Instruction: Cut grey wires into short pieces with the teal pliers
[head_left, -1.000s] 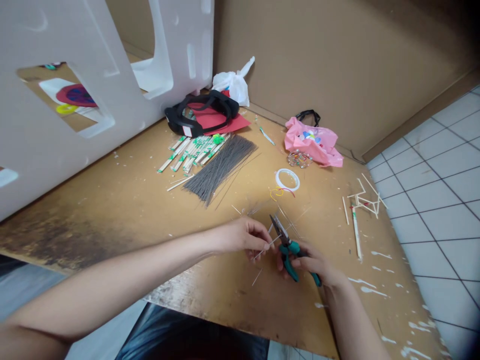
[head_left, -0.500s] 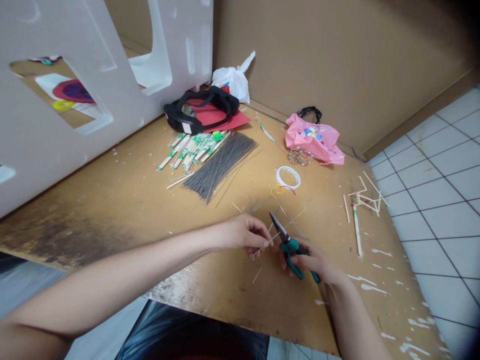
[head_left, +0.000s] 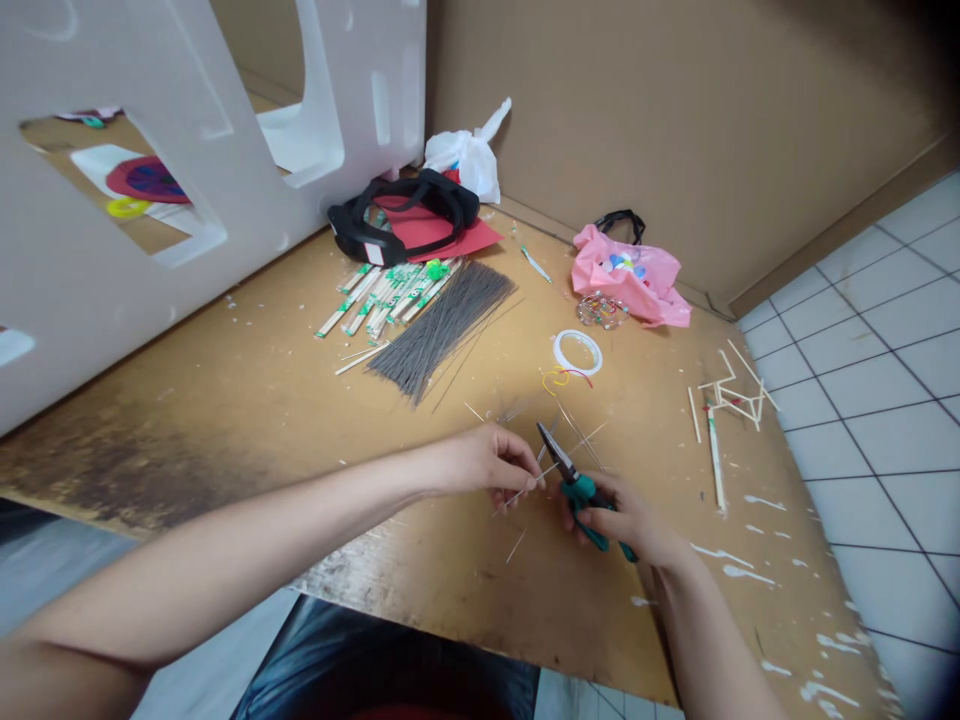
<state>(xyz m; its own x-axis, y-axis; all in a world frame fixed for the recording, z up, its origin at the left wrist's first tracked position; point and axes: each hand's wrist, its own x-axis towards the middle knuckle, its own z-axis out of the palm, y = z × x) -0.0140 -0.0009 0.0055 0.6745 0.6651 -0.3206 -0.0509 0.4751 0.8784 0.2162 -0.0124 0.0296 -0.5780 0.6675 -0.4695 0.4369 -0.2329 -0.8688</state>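
My left hand (head_left: 491,465) pinches a thin steel wire (head_left: 523,492) between its fingertips, close to the jaws of the needle-nose pliers (head_left: 579,493). The pliers have green handles and sit in my right hand (head_left: 622,520), with their dark tips pointing up and to the left. I cannot tell whether the jaws grip the wire. Several loose wires (head_left: 577,440) lie on the wooden tabletop (head_left: 465,560) around and beneath my hands.
A bundle of grey wires (head_left: 442,330) lies beyond my hands, next to wooden sticks with green wrappers (head_left: 375,305). Farther along are a white coil (head_left: 578,352), a pink bag (head_left: 628,278), and a stick structure (head_left: 735,400). White foam panels (head_left: 165,150) stand at left; tiled floor lies right.
My hands and the pliers have shifted only slightly, with the pliers' handles turned a little. The whole view has tilted slightly.
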